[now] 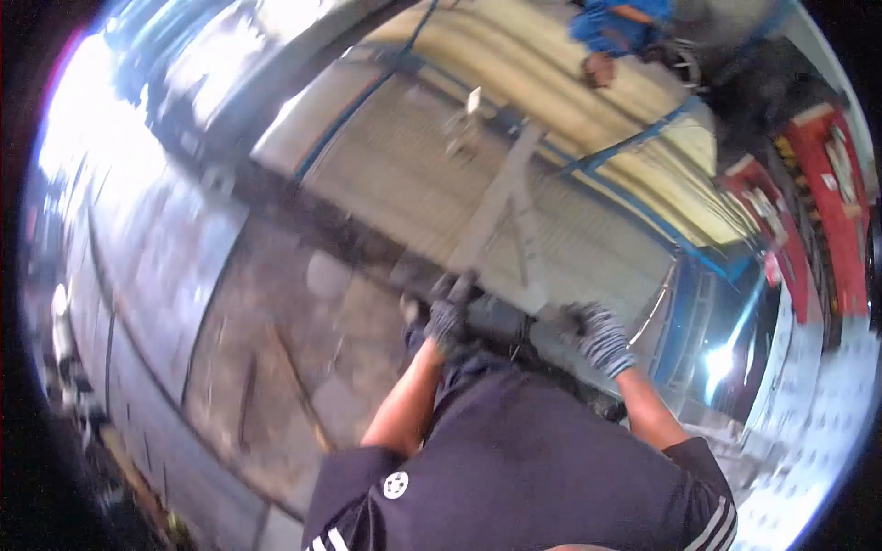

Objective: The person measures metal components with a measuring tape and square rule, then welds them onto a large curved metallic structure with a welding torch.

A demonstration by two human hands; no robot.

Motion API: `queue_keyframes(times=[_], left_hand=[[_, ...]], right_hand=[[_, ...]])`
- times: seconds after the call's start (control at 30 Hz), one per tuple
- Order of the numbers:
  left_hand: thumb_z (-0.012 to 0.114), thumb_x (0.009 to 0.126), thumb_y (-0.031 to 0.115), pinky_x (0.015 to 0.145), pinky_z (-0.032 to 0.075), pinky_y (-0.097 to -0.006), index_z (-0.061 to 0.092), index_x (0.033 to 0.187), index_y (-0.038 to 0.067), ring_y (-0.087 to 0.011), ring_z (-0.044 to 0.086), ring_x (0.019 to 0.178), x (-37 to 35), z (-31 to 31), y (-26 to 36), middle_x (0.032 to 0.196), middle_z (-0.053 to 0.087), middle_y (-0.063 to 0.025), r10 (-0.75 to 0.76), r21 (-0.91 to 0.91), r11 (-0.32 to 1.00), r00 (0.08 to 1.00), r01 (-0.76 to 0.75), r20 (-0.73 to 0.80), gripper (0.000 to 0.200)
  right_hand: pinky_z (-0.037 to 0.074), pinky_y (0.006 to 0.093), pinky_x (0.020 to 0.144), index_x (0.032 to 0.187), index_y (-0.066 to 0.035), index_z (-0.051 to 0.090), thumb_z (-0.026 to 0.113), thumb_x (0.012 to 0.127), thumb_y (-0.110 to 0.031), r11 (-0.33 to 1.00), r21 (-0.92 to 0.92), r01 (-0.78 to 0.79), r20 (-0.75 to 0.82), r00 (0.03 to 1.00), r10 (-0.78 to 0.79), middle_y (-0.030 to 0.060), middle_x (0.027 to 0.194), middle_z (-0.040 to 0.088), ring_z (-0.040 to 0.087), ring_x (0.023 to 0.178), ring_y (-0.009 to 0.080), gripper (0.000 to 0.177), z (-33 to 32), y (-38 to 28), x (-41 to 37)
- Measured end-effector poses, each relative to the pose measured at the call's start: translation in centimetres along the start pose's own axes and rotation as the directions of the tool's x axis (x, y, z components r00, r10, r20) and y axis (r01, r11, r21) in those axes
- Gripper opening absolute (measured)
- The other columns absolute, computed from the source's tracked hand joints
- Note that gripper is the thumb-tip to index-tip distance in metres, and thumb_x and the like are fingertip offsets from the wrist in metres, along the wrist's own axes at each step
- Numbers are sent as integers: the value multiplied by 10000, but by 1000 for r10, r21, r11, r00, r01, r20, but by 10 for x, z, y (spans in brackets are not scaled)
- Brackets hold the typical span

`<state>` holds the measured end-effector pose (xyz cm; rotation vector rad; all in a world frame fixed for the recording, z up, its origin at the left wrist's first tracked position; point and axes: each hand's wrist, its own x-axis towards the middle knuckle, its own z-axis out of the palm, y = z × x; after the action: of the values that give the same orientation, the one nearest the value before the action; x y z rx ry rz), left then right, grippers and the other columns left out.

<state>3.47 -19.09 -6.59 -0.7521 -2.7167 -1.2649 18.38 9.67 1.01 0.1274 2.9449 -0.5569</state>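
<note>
My left hand [450, 310], in a dark grey work glove, has its fingers closed at the lower left end of a flat grey metal frame [487, 220]. The frame has angled bars that form a narrow triangle and lies over a broad ribbed surface [386, 156]. My right hand [597, 337], in a striped glove, is near the frame's lower right corner; its fingers are blurred, and I cannot make out whether they touch the metal. A small pale object [473, 101] stands farther back on the surface.
Another person in blue [620, 28] is at the top, beyond yellowish corrugated panels [551, 101]. Red racks [827, 184] stand at the right. A dark beam [340, 234] edges the work surface. On the stained floor [266, 312] at the left lies a thin rod [299, 381].
</note>
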Motion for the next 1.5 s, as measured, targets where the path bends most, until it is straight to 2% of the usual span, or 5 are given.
queue_keyframes(times=[0.27,0.47,0.8,1.0,1.5], left_hand=[[581,965,155,772,555,-373,691,1122,46,-271,684,858,8,31,-47,959,688,-144,311,90,948,949,-307,-44,220],[671,964,243,726,593,-356,658,922,23,-191,694,762,16,39,-23,833,684,-101,-274,-816,544,961,194,46,225],[606,952,118,825,554,-391,645,1201,-24,-247,678,950,11,38,-59,1038,726,-122,439,134,891,898,-433,-13,290],[616,997,317,746,519,-359,714,1023,44,-177,610,856,20,36,-9,904,669,-66,-391,-897,256,887,361,246,291],[576,973,490,1032,466,-415,646,1276,46,-332,605,1229,-164,-24,-70,1292,649,-195,-595,-375,710,793,596,134,542]], right_hand=[[460,465,1034,1299,-92,631,699,860,-371,999,6,-48,-7,999,48,231,1210,642,594,1148,403,525,-16,-24,18],[465,463,1031,1315,-130,643,671,875,-291,999,33,-39,-29,999,40,207,1189,650,603,1151,384,469,-16,-17,15],[476,460,1018,1270,-122,670,670,881,-420,984,98,-151,-29,988,155,202,1180,653,604,1138,387,490,-27,-34,6],[480,401,1010,1301,-41,622,735,864,-250,977,209,35,-68,997,-21,190,1257,656,602,1203,342,498,-4,-11,16],[480,350,1008,1351,-6,577,616,996,-99,851,517,93,-120,992,-35,135,1260,652,624,1124,220,369,-36,-120,7]])
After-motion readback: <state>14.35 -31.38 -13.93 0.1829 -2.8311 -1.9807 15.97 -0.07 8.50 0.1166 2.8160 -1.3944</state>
